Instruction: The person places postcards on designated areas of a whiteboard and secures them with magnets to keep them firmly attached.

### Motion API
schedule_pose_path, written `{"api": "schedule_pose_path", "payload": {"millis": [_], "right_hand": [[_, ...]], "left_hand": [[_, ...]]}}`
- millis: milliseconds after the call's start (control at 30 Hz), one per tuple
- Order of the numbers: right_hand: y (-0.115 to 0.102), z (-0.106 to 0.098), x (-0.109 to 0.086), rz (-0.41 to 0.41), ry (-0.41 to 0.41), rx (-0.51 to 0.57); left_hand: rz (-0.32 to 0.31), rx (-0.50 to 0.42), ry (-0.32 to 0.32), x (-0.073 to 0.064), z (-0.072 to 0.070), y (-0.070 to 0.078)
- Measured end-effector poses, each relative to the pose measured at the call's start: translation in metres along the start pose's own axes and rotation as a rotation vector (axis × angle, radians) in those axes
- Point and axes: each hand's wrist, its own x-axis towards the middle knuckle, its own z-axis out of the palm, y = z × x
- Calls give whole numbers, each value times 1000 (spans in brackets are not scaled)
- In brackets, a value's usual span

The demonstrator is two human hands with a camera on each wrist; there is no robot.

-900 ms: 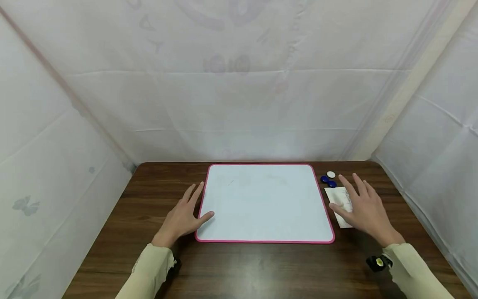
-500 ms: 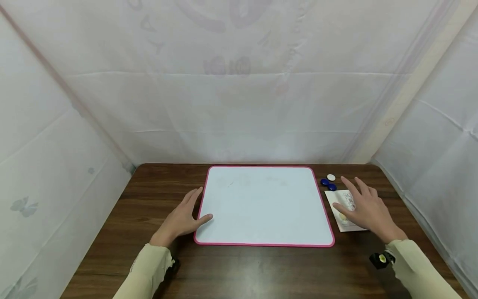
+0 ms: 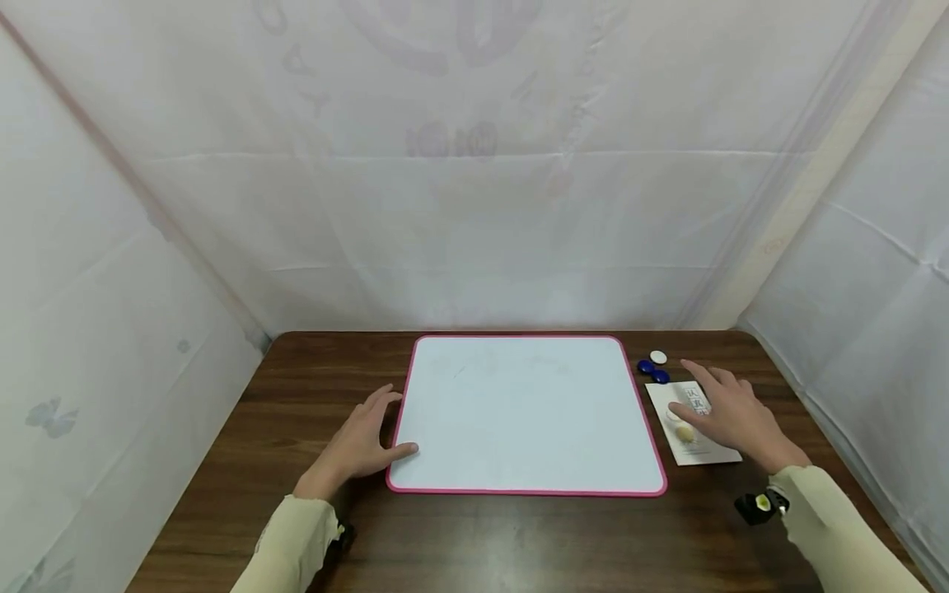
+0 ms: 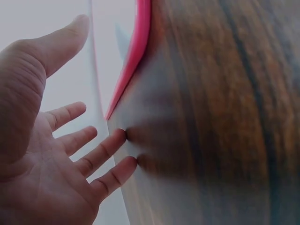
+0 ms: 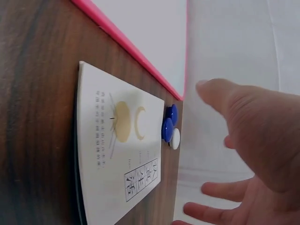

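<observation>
A whiteboard with a pink rim lies flat on the wooden table. At its left edge is my left hand, fingers spread and slightly bent, with the thumb above the board's lower left corner. In the left wrist view the palm of the left hand shows nothing in it; whether its fingertips touch the table is hard to tell. My right hand hovers over a white printed booklet, partly covering it, and holds nothing. The booklet bears characters and a yellow oval in the right wrist view.
Just beyond the booklet lie two blue discs and a white disc, close together. Pale cloth walls rise behind the table and along both sides.
The right hand has shifted slightly right, baring more of the booklet. My left fingers have bent a little more. The head view has tilted up slightly; the board and discs lie where they were.
</observation>
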Motion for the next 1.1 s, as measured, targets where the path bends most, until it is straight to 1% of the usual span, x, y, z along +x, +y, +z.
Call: {"api": "schedule_pose_path", "payload": {"millis": [200, 367, 467, 600, 767, 933, 1100], "right_hand": [[5, -3, 2, 35, -92, 21], [7, -1, 2, 78, -166, 17], [7, -1, 1, 97, -199, 30], [7, -2, -1, 95, -220, 48], [7, -2, -4, 99, -243, 38], [7, -2, -4, 125, -266, 29], [7, -1, -4, 132, -264, 35]], "left_hand": [[13, 0, -25, -3, 0, -2], [5, 1, -66, -3, 0, -4], [1, -22, -93, -3, 0, -5], [11, -60, -121, -3, 1, -8], [34, -92, -150, -4, 1, -12], [36, -97, -170, -4, 0, -13], [41, -94, -183, -4, 0, -14]]}}
